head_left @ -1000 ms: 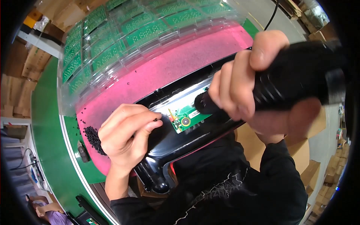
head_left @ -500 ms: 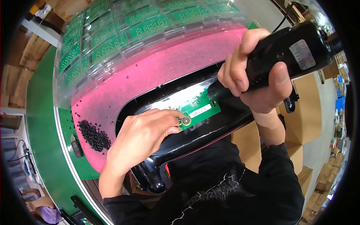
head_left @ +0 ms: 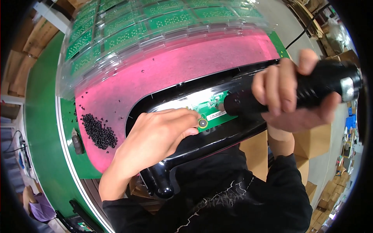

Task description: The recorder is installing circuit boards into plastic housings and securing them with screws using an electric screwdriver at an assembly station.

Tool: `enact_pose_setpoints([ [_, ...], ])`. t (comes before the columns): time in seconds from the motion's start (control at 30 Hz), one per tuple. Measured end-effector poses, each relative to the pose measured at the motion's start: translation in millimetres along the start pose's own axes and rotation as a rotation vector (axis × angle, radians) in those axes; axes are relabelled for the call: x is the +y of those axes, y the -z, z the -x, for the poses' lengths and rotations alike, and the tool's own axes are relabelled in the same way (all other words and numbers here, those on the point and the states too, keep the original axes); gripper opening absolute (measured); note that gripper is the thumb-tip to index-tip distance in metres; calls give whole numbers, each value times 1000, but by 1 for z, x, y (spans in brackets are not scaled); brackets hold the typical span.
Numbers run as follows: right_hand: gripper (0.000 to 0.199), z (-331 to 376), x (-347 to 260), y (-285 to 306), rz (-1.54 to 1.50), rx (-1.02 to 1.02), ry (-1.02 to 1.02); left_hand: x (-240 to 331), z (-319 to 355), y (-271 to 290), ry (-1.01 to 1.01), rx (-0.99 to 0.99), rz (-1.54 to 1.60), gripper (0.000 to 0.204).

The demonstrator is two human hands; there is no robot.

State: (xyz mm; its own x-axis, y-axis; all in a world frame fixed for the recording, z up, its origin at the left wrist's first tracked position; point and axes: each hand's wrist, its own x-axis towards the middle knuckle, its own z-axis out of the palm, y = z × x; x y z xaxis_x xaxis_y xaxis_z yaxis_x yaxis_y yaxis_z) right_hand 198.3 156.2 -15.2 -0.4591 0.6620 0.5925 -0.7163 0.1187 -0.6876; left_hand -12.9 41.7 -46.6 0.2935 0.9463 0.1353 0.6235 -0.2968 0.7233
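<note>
A green circuit board (head_left: 213, 122) lies inside a black plastic housing (head_left: 186, 150). My left hand (head_left: 161, 132) is closed at the board's left end, thumb and fingers beside a round brass-rimmed part (head_left: 202, 123); the fingertips are partly hidden. In my right hand (head_left: 281, 87), slightly blurred, is a black power screwdriver (head_left: 322, 79) held almost level. Its dark front end covers the board's right part, and I cannot see its tip. The housing's rounded handle (head_left: 165, 186) points toward me.
Under the housing is a pink mat (head_left: 186, 58) with a heap of small black pieces (head_left: 99, 132) at its left. Clear plastic trays of green boards (head_left: 155, 23) stand at the far side. A dark stubby object (head_left: 77, 143) lies on the green table (head_left: 44, 120). Cardboard boxes (head_left: 316, 141) are at the right.
My right hand and the screwdriver have swung to the right, and the tool lies flatter. Housing, board and left hand appear slightly farther right in the picture.
</note>
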Motion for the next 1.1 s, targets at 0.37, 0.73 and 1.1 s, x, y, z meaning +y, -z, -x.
enact_pose_setpoints([
  [0.37, 42, 2, -6, -32, -150, -50, 156, 0, 2, 4, -95, 196, 245, 12],
  [0.73, 54, 0, -16, -19, 47, -132, 108, -2, 1, -4, 44, 261, 221, 13],
  [1.1, 56, 0, 5, 16, 277, 0, -14, -3, -2, -1, -88, 52, 11, 9],
])
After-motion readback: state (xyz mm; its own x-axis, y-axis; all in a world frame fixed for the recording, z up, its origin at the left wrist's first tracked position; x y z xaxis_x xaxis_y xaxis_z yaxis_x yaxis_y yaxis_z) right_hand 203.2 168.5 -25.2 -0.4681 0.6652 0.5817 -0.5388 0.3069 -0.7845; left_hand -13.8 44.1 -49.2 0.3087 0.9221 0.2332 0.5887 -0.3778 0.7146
